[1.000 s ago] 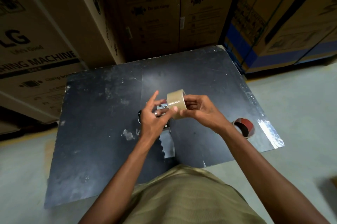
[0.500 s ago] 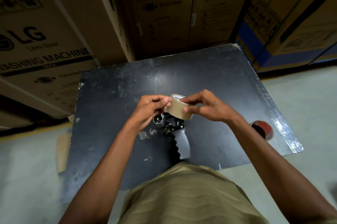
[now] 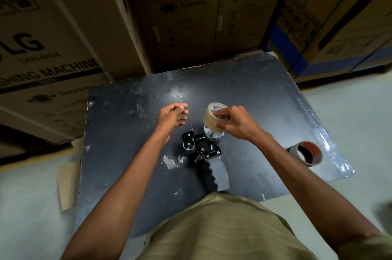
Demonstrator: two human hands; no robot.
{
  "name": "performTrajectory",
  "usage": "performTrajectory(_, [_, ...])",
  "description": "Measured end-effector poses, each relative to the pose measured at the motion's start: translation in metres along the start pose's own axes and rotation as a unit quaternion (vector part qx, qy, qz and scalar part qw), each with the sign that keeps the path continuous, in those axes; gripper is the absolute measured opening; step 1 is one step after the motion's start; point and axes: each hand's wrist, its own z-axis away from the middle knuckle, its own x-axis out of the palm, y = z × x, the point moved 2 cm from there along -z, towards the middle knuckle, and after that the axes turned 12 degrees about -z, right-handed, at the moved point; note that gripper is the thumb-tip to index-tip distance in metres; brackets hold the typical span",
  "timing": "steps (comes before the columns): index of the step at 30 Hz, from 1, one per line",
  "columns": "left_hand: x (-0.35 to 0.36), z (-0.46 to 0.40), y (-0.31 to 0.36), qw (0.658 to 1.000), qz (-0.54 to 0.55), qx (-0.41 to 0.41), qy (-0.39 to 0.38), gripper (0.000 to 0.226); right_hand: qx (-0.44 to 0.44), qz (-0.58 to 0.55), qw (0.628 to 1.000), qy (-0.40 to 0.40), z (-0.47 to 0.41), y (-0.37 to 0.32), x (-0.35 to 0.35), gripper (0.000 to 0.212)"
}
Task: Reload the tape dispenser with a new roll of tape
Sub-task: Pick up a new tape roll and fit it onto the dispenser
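A tan roll of packing tape [image 3: 210, 116] with a printed white core is held in my right hand [image 3: 234, 121], just above the round hub of the tape dispenser [image 3: 209, 149]. The dispenser lies on its side on the black tabletop [image 3: 127, 153], its grey wavy handle pointing toward me and its black rollers to the left. My left hand [image 3: 172, 116] hovers to the left of the roll, fingers loosely curled and apart, holding nothing that I can see.
A used tape core with a red inside [image 3: 307, 153] lies near the table's right edge. Tall cardboard washing-machine boxes [image 3: 180, 16] stand close behind and to the left of the table. Pale floor surrounds the table.
My left hand has let go of the roll and drawn away to the left. My right hand has carried the roll rightward and down over the dispenser's hub.
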Motion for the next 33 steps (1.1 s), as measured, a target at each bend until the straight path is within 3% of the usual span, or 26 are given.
performTrajectory(3, [0.002,-0.008,-0.001,0.999,-0.038,0.010,0.009,0.021,0.009,0.043,0.999,0.000,0.001,0.005,0.007,0.029])
performTrajectory(9, [0.016,-0.018,-0.012,0.985,-0.154,0.078,-0.032,0.049,-0.046,0.139,0.989,-0.036,0.008,0.007,0.026,0.030])
performTrajectory(15, [0.025,-0.016,-0.017,0.973,-0.207,0.094,-0.039,0.055,-0.095,0.176,0.977,-0.069,0.009,0.012,0.035,0.027])
performTrajectory(21, [0.030,-0.009,-0.010,0.960,-0.245,0.105,-0.084,0.068,-0.110,0.159,0.978,-0.075,0.010,0.019,0.038,0.024])
performTrajectory(25, [0.032,-0.005,-0.004,0.930,-0.313,0.132,-0.144,0.084,-0.100,0.072,0.992,-0.012,0.011,0.012,0.021,0.028])
performTrajectory(28, [0.035,-0.003,-0.001,0.902,-0.371,0.151,-0.162,0.101,-0.045,0.056,0.997,0.029,0.003,0.014,0.005,0.048])
performTrajectory(31, [0.041,-0.003,0.002,0.864,-0.452,0.174,-0.134,0.116,0.052,0.064,0.996,-0.028,-0.007,0.022,-0.004,0.089])
performTrajectory(33, [0.045,-0.004,0.003,0.847,-0.488,0.177,-0.112,0.119,0.079,0.045,0.994,-0.062,-0.011,0.027,-0.003,0.097])
